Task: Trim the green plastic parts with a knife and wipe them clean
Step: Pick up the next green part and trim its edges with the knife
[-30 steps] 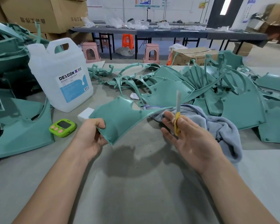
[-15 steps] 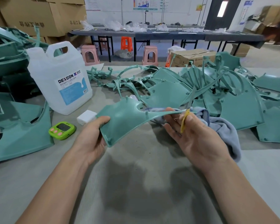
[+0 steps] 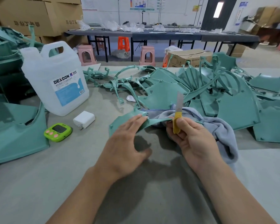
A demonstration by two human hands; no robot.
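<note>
A curved green plastic part (image 3: pixel 120 122) is held just above the table in front of me, its thin arm running right. My left hand (image 3: pixel 126 143) holds its left half, fingers lying over the top and thumb below. My right hand (image 3: pixel 191 139) pinches a knife (image 3: pixel 178 115) with a yellow-wrapped grip, blade pointing up, right at the part's thin arm. A grey cloth (image 3: pixel 220 128) lies under and behind my right hand. A heap of green plastic parts (image 3: pixel 225 101) covers the table behind it.
A white DEXCON jug (image 3: pixel 55 78) stands at the left, with a white charger (image 3: pixel 84 119) and a green timer (image 3: pixel 57 132) in front of it. Large green panels (image 3: pixel 14 135) fill the far left. Cardboard boxes, stools and a long table stand beyond.
The green part has tipped flatter and lower toward the table. My left hand shifted from its lower edge onto its top. The knife came upright against the part's thin arm.
</note>
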